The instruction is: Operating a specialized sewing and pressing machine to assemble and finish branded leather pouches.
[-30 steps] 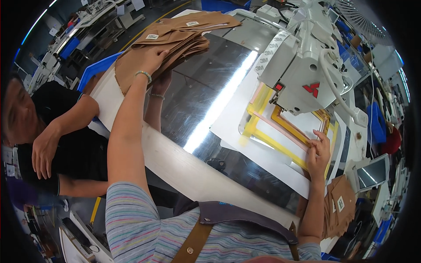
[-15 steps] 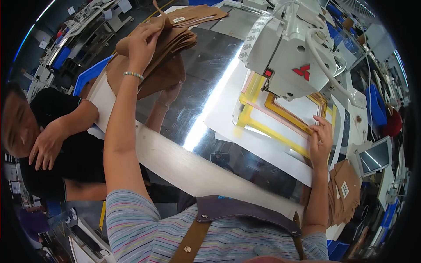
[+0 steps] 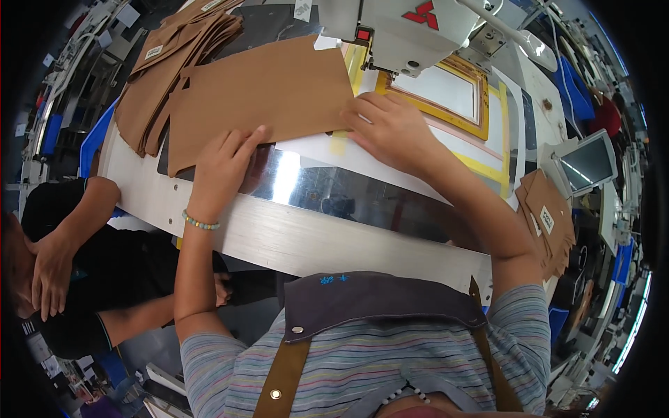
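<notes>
A flat brown fabric panel (image 3: 272, 90) lies spread over the metal plate, partly over white sheets. At its near edge my left hand (image 3: 226, 167) is closed, fingers on top of the cloth and the thumb along the edge. My right hand (image 3: 390, 132) grips the panel's right end near the lower corner; its fingertips are partly hidden. Just beyond that hand, the yellow and brown clamp frame (image 3: 482, 108) rests on white sheets edged with yellow tape. Above the frame is the white sewing machine head (image 3: 404, 35).
A stack of brown fabric pieces (image 3: 146, 90) lies at the far left. More labelled brown pieces (image 3: 547, 216) sit at the right, beside a small screen (image 3: 589, 164). A person in black (image 3: 104, 272) sits close on the left, with an arm near the table edge.
My left hand has brought a brown panel from the left stack nearer and to the right, laying it flat. My right hand has left the clamp frame and moved left onto the panel.
</notes>
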A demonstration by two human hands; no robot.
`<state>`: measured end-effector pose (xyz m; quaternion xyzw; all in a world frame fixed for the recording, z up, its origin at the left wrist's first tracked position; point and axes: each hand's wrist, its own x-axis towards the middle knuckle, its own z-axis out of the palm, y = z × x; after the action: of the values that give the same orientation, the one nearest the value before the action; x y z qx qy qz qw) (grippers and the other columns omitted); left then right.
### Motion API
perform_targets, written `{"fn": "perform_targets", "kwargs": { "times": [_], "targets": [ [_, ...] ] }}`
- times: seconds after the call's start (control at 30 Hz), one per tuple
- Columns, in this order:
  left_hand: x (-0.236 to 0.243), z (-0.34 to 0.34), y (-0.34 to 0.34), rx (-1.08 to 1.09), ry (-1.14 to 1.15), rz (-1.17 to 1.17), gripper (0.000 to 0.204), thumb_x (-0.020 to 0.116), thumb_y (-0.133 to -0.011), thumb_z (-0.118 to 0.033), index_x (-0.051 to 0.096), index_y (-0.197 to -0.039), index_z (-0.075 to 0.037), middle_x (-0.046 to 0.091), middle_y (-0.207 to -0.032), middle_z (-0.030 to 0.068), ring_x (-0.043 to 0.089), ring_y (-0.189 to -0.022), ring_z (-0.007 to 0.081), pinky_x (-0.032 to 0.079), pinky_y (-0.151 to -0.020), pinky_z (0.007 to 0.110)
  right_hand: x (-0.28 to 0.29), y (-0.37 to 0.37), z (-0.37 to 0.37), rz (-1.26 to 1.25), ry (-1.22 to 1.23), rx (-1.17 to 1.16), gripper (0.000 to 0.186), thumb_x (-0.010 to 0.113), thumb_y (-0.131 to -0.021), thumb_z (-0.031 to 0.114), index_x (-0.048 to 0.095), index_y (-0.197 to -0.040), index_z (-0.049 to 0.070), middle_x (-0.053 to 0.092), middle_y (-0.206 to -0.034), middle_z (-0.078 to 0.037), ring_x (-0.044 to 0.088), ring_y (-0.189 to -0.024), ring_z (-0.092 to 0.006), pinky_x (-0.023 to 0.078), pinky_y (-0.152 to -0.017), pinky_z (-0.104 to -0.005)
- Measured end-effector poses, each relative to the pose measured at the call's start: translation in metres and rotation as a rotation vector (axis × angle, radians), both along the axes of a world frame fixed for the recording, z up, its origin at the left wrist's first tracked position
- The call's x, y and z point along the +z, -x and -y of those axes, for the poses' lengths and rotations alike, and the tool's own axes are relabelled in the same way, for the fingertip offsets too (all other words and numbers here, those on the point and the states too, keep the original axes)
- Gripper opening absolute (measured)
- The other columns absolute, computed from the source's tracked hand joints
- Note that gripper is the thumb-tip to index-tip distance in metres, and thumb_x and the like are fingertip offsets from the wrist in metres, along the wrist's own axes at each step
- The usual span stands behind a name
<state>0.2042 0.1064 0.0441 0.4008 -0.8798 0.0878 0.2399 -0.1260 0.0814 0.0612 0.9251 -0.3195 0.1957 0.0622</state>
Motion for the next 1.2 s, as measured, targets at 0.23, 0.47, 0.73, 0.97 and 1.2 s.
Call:
{"fn": "perform_targets", "kwargs": {
  "times": [0.23,0.47,0.73,0.97,1.2],
  "targets": [
    [-0.003,-0.022,-0.073,0.246,-0.002,0.035,0.019,0.069,-0.090,0.000,0.073,-0.109,-0.002,0.070,-0.102,0.0112,0.067,-0.091,0.0316,0.055,-0.079,0.041,-0.025,-0.026,0.010,-0.132,0.151,0.015,0.014,0.073,-0.083,0.010,0.068,-0.097,0.008,0.063,-0.095,-0.005,0.068,-0.091,-0.0209,0.056,-0.066,-0.0324],
    [-0.003,-0.002,-0.089,0.271,0.052,0.166,0.034,0.068,-0.081,0.004,0.073,-0.115,-0.001,0.070,-0.103,0.0084,0.067,-0.093,0.0281,0.056,-0.081,0.038,-0.024,-0.012,0.012,-0.020,0.232,0.003,0.014,0.071,-0.080,0.006,0.064,-0.093,0.008,0.063,-0.093,-0.005,0.069,-0.084,-0.0187,0.055,-0.061,-0.0292],
    [0.001,0.069,-0.043,0.085,0.100,0.240,0.039,0.065,-0.081,0.006,0.073,-0.118,-0.002,0.069,-0.110,0.0079,0.064,-0.098,0.0277,0.054,-0.089,0.039,-0.019,0.038,0.007,0.015,0.271,-0.141,0.013,0.070,-0.077,0.008,0.062,-0.088,0.009,0.063,-0.088,-0.004,0.070,-0.083,-0.0208,0.058,-0.066,-0.0332],
    [-0.001,0.082,-0.042,0.156,0.186,0.145,0.036,0.065,-0.083,0.004,0.074,-0.117,-0.003,0.070,-0.110,0.0084,0.065,-0.101,0.0279,0.054,-0.091,0.039,-0.026,0.037,0.008,0.054,0.244,-0.163,0.008,0.069,-0.077,0.008,0.063,-0.082,0.010,0.064,-0.084,-0.003,0.069,-0.087,-0.0197,0.058,-0.068,-0.0334],
    [-0.017,0.060,-0.103,0.333,0.084,0.211,0.026,0.064,-0.090,0.002,0.072,-0.115,-0.002,0.072,-0.108,0.0108,0.067,-0.103,0.0320,0.055,-0.090,0.042,-0.036,-0.007,0.023,-0.019,0.238,-0.088,0.008,0.069,-0.078,0.010,0.066,-0.084,0.010,0.062,-0.085,-0.002,0.066,-0.087,-0.0185,0.057,-0.067,-0.0320]
  ]
}}
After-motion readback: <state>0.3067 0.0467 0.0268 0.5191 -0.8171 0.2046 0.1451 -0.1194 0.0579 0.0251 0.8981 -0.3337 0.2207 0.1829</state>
